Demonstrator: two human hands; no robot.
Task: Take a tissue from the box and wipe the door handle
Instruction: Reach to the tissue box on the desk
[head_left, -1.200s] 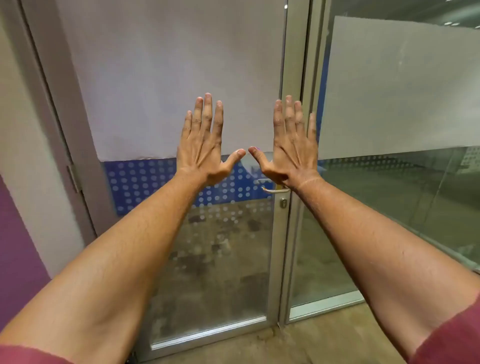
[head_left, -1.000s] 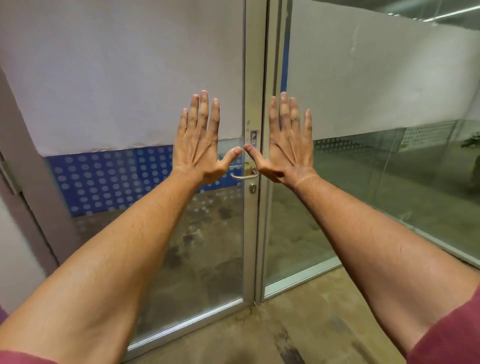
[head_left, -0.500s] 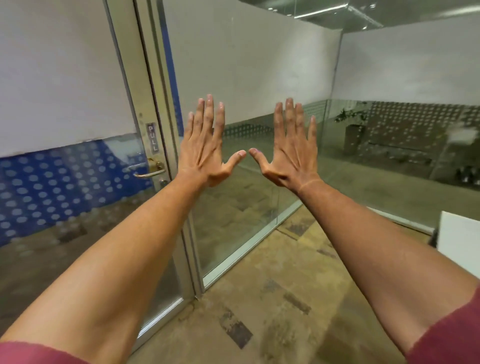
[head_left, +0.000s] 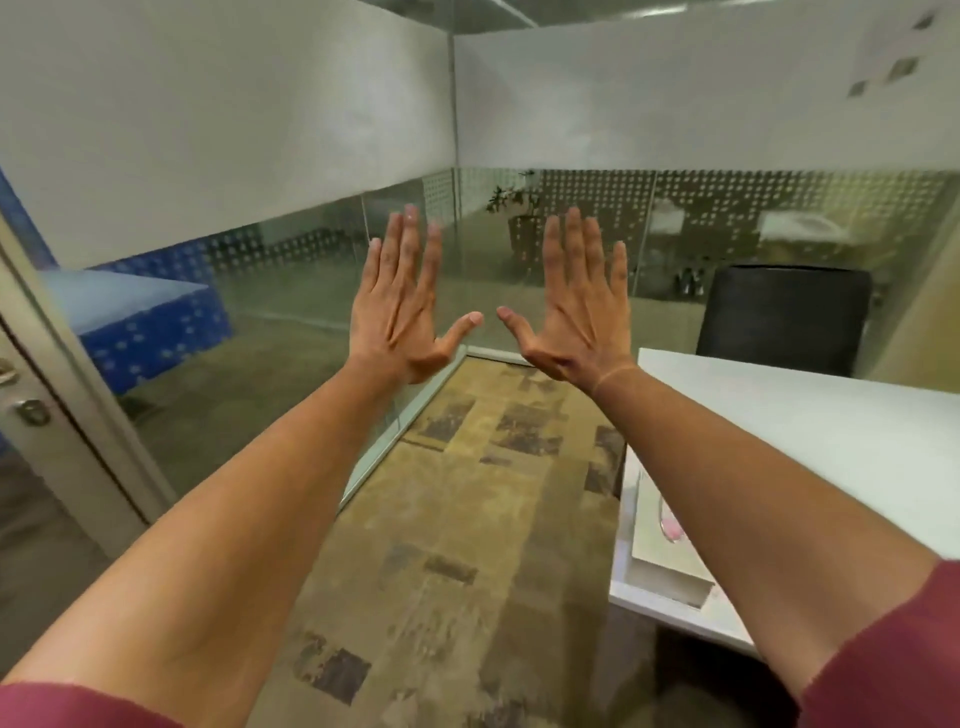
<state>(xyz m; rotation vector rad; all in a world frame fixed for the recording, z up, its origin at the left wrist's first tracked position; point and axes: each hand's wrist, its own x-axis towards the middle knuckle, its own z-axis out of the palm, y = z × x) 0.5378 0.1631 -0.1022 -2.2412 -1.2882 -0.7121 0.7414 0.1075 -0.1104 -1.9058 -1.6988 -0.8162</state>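
Note:
My left hand (head_left: 397, 306) and my right hand (head_left: 576, 306) are held up side by side in front of me, fingers straight and spread, thumbs nearly touching, holding nothing. A white tissue box (head_left: 660, 551) lies on the near corner of the white table (head_left: 810, 431), partly hidden under my right forearm, with a bit of pink at its opening. The metal door handle (head_left: 6, 371) shows only at the far left edge, above the lock (head_left: 32, 411) on the door frame.
A black chair (head_left: 784, 317) stands behind the table at the right. Glass partitions with frosted bands (head_left: 249, 119) close the room ahead and to the left. Patterned carpet floor (head_left: 457, 519) runs between the door and the table.
The view has swung right: the door and handle slid from the centre to the far left edge, and the table, tissue box and chair came into view. Both hands kept their raised, spread pose.

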